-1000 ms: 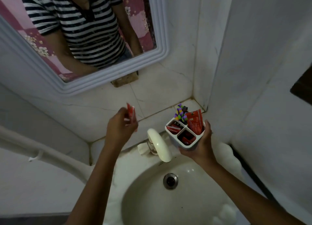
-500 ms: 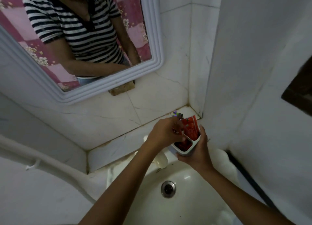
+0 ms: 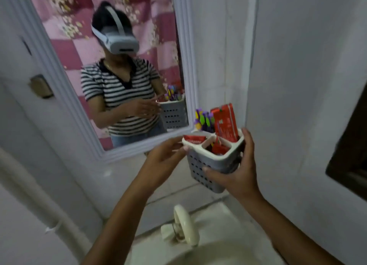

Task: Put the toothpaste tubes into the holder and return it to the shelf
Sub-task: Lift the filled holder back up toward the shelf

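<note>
The white tiled wall [image 3: 309, 66] and the framed mirror [image 3: 111, 76] now fill most of the view, while a second ago the sink [image 3: 214, 252] and its tap [image 3: 185, 225] were in the middle. So the holder [image 3: 208, 165] has been lifted up, away from the basin, to about the level of the mirror's lower edge.

The right hand [image 3: 236, 171] carries it, with the fingers wrapped around the grey perforated wall and the thumb on the far side. The left hand [image 3: 164, 157] was pushing a tube in half a second ago; now its fingers are half open and hold nothing, only near or touching the rim on the left.

Red toothpaste tubes [image 3: 225, 121] stand in the compartments, one tall at the back, next to the coloured toothbrushes [image 3: 204, 120].

I think the loading is finished and the return to the shelf has begun. The shelf itself is not in view.
</note>
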The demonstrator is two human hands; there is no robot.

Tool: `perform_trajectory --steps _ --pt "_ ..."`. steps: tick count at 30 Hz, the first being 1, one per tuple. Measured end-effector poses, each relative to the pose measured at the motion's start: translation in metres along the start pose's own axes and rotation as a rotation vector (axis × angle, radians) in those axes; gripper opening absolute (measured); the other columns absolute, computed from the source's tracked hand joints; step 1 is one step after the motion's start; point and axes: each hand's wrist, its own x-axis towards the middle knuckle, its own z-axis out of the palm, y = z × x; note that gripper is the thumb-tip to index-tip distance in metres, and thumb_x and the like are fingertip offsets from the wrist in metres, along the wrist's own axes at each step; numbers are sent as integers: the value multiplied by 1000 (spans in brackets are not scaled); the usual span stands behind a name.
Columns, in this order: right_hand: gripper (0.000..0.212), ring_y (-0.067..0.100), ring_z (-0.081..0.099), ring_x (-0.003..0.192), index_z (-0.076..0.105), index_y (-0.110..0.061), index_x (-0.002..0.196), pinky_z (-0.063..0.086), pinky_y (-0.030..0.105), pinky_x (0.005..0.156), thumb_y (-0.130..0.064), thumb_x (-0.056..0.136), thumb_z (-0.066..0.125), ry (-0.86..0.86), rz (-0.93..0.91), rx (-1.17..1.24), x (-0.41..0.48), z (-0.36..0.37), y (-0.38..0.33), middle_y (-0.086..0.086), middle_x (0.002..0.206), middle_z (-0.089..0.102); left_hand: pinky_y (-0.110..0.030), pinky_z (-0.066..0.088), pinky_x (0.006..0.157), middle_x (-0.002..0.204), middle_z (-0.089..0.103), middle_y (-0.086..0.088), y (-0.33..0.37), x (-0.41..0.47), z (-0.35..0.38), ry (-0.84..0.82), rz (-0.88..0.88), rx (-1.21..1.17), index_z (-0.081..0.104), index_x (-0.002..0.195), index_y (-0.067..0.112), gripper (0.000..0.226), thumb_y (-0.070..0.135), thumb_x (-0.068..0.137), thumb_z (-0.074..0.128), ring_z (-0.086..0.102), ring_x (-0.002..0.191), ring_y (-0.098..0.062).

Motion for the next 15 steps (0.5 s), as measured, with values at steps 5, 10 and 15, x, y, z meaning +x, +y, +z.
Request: perform_trajectory --steps 5,10,15 --pt "136 -7 50 137 21 -12 165 49 13 103 -28 54 99 82 -262 157 109 -3 -141 -3 154 47 -32 58 90 116 71 -3 127 27 -67 164 378 -7 62 126 12 37 17 90 65 69 106 -13" --pt "144 14 65 126 26 -18 164 59 31 99 -50 38 87 179 -423 301 217 -13 -303 5 146 58 -39 49 99 136 58 1 246 65 -147 552 667 690 53 135 26 47 41 91 61 56 123 -18" --pt "138 22 68 118 24 -27 162 65 50 85 -41 43 93 188 -421 355 307 -18 -433 2 145 54 -51 29 115 159 30 -5 324 114 -204 818 676 1408 32 149 17 65 46 93 49 27 146 -27"
